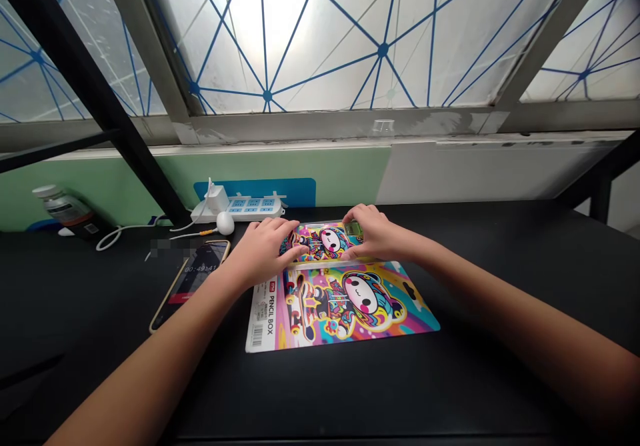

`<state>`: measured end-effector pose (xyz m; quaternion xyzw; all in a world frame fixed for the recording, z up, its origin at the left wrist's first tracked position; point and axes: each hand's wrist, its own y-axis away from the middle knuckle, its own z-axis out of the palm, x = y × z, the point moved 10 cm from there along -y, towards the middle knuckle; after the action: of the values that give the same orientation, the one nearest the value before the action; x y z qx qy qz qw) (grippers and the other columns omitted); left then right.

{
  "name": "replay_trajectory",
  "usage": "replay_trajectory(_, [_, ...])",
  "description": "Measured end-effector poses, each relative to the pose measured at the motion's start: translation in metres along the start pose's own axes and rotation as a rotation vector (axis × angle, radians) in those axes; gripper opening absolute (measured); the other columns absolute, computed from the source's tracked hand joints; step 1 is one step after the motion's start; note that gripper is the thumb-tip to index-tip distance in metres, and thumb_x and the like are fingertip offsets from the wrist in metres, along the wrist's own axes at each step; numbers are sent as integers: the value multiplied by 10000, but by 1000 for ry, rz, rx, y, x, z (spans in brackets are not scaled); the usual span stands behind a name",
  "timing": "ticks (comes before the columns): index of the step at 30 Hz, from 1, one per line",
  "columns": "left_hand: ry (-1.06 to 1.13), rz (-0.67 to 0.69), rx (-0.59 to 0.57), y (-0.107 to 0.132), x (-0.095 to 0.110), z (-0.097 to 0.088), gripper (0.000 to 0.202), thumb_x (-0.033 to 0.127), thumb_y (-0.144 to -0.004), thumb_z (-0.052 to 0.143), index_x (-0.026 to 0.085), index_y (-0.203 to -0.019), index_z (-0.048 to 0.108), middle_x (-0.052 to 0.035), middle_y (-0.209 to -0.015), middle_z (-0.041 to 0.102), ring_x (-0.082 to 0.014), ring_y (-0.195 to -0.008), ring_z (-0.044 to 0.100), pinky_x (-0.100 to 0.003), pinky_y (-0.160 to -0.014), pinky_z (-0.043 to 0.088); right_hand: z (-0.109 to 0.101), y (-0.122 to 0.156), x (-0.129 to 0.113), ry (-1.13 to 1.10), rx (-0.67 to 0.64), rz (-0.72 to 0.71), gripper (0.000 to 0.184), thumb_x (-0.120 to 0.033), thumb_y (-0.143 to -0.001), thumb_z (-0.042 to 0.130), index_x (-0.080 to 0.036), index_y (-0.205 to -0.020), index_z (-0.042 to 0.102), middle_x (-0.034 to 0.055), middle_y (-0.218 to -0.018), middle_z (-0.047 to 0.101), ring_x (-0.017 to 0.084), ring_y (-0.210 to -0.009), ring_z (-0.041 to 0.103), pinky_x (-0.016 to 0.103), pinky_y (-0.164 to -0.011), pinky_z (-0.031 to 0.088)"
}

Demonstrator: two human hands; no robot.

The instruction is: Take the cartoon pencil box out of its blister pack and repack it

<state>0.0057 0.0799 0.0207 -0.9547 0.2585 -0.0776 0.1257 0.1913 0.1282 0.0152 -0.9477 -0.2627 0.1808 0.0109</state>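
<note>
A colourful pencil box [320, 241] with a cartoon print lies on the black desk [500, 286], far side of its printed card sleeve [345, 303] marked "PENCIL BOX". My left hand [263, 246] rests on the box's left end, fingers curled over its edge. My right hand [375, 233] grips the box's right end, fingers bent around a small green part [354, 229] at the corner. Both hands press on the box together.
A phone [193, 279] with a lit timer screen lies left of the sleeve. Behind it sit a white power strip [245, 207] with a charger and cable, a white round object [225, 223], and a bottle [67, 209] lying at far left. A window wall rises behind the desk.
</note>
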Motion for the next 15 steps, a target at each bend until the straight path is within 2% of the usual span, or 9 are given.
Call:
replay_trajectory(3, [-4, -51, 59, 0, -13, -6, 588, 560, -1010, 525, 166, -1447, 533, -161, -1403, 650, -348, -1284, 592, -512, -1014, 468, -3, 3, -1, 25, 92, -10, 651, -504, -602, 869, -233, -1120, 582, 129, -1165, 618, 370, -1127, 546, 499, -939, 463])
replay_trajectory(7, [4, -49, 128, 2, -21, -14, 636, 583, -942, 646, 170, -1417, 557, -161, -1345, 687, -346, -1201, 653, -504, -999, 481, -7, 8, -11, 71, 192, -85, 607, -481, -654, 867, -240, -1118, 559, 91, -1033, 665, 350, -1027, 599, 585, -1057, 371])
replay_trajectory(10, [17, -1, 199, 3, -14, -26, 549, 518, -888, 753, 185, -1306, 628, -126, -1234, 726, -311, -1118, 677, -455, -956, 506, -16, 14, -26, 113, 264, -162, 490, -410, -730, 839, -253, -1101, 560, 87, -1068, 673, 331, -1014, 614, 600, -1122, 299])
replay_trajectory(13, [14, 32, 286, 8, 0, -47, 393, 438, -880, 785, 191, -1166, 681, -106, -1122, 726, -296, -1056, 657, -442, -917, 516, -32, 28, -39, 151, 329, -217, 283, -374, -867, 724, -247, -1076, 583, 108, -1106, 673, 335, -1061, 600, 588, -1113, 312])
replay_trajectory(15, [20, 35, 374, 19, 12, -68, 335, 432, -891, 772, 186, -1101, 686, -106, -1087, 708, -294, -1039, 631, -451, -907, 519, -46, 47, -49, 185, 411, -267, 215, -380, -929, 655, -243, -1086, 602, 125, -1132, 676, 348, -1096, 587, 577, -1075, 355])
